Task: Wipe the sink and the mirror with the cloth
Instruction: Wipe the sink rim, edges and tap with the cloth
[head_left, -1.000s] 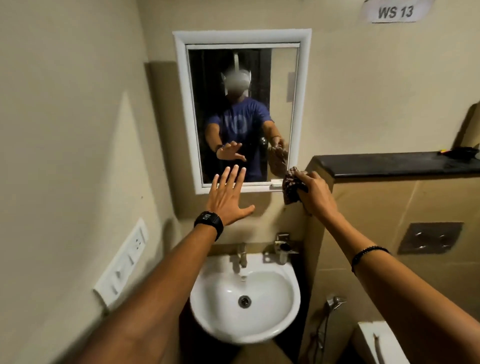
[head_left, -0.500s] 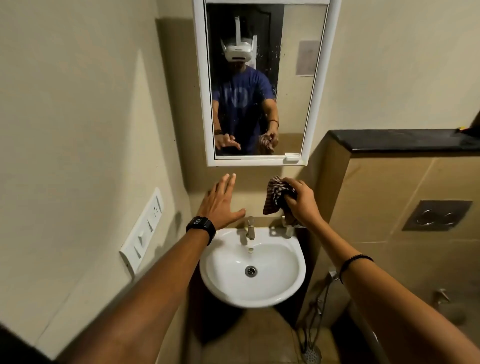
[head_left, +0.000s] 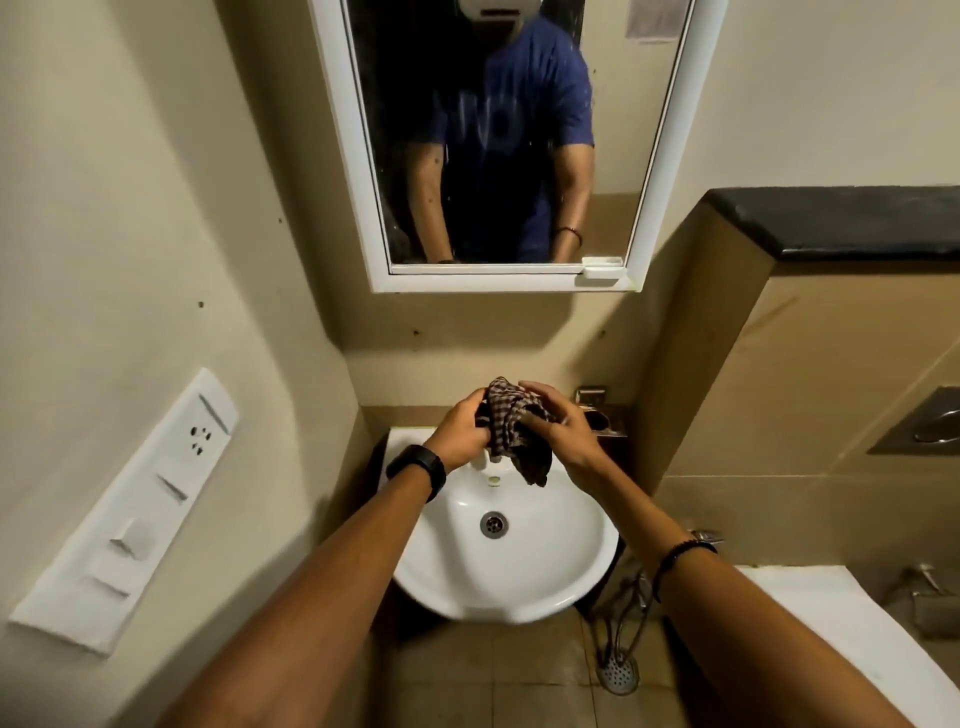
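Head view: cloth (head_left: 514, 431) bunched between both hands, above back rim of sink (head_left: 519, 577). Left hand (head_left: 460, 441) grips cloth's 9 o'clock side, right hand (head_left: 563, 436) clasps 3 o'clock side. Tail hangs toward 6 o'clock, basin just below. Mirror (head_left: 498, 156) at 12 o'clock, well apart. Both hands equally near.

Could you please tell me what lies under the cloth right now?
The white sink, drain visible. The left hand and right hand hold the cloth above the basin; its back edge behind them is covered.
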